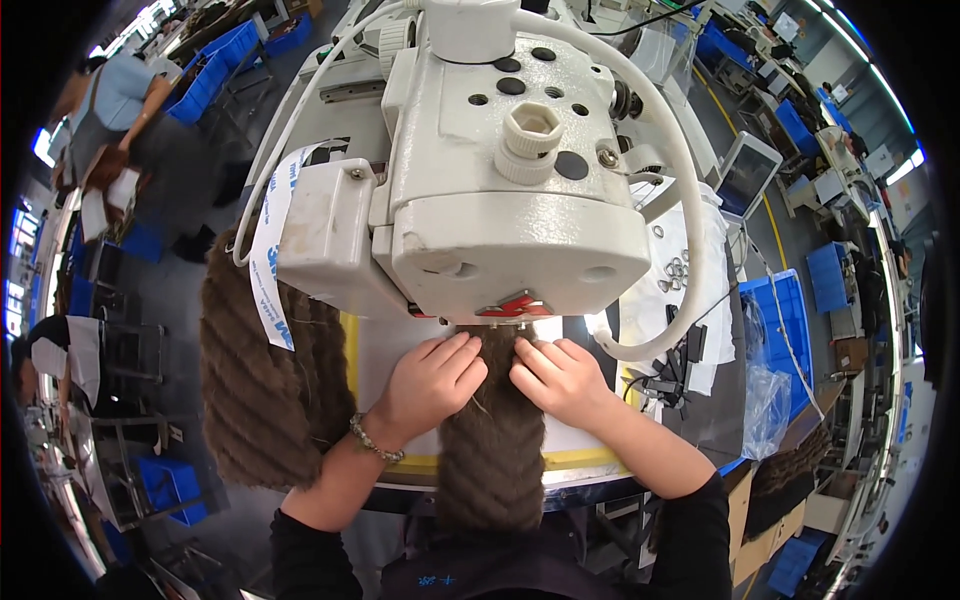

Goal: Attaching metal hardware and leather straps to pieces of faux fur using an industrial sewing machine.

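Note:
A brown fur strip (492,440) runs from under the head of a white sewing machine (520,245) over the table's front edge toward me. My left hand (432,385) is closed on its left edge, fingertips on the fur just before the machine. On the opposite edge, my right hand (562,380) is closed with bent fingers. Both thumbs are mostly hidden. The machine head covers the needle area and the far end of the strip. Left of my left forearm, a larger brown fur piece (262,390) hangs over the table edge.
A printed white strip (270,250) hangs from the machine's left side. Beside a thick white hose (690,200) lie several metal rings (675,272) and black clips (680,365). A blue bin (785,320) stands at right, clear plastic (765,400) over its edge. Another person (120,100) is far left.

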A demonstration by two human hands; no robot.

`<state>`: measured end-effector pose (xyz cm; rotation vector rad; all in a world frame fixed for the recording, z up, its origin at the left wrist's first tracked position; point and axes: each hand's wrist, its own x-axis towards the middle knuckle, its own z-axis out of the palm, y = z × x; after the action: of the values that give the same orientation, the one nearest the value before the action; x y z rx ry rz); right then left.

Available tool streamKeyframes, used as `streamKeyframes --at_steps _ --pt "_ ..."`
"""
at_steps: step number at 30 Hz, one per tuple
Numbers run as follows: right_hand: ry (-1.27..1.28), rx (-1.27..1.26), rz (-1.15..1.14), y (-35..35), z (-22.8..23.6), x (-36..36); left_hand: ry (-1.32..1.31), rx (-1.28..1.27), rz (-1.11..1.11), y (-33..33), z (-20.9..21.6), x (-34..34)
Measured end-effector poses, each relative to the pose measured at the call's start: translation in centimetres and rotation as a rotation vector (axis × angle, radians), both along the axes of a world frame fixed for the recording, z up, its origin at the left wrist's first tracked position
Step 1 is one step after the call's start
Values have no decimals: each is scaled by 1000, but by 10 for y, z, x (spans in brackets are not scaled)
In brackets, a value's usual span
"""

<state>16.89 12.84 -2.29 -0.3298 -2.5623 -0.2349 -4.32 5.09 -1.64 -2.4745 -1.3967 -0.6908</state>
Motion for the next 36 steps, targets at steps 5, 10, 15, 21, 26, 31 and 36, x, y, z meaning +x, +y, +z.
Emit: streamKeyframes --at_steps 5,10,15,21,26,31,36 --pt "122 156 203 1 14 8 -3 201 -212 -8 11 -3" --pt "200 239 475 -4 16 8 65 343 -442 -19 9 4" --pt "164 182 480 -3 14 10 103 300 -443 -17 8 3" --pt "245 208 641 -11 17 11 76 178 -508 -18 13 1" --pt "306 247 696 -21 15 10 57 42 -241 -10 6 6" --pt "327 262 716 -25 14 3 174 -20 -220 -13 2 24" --pt "326 218 701 -27 11 3 154 -107 -121 -11 -1 23"
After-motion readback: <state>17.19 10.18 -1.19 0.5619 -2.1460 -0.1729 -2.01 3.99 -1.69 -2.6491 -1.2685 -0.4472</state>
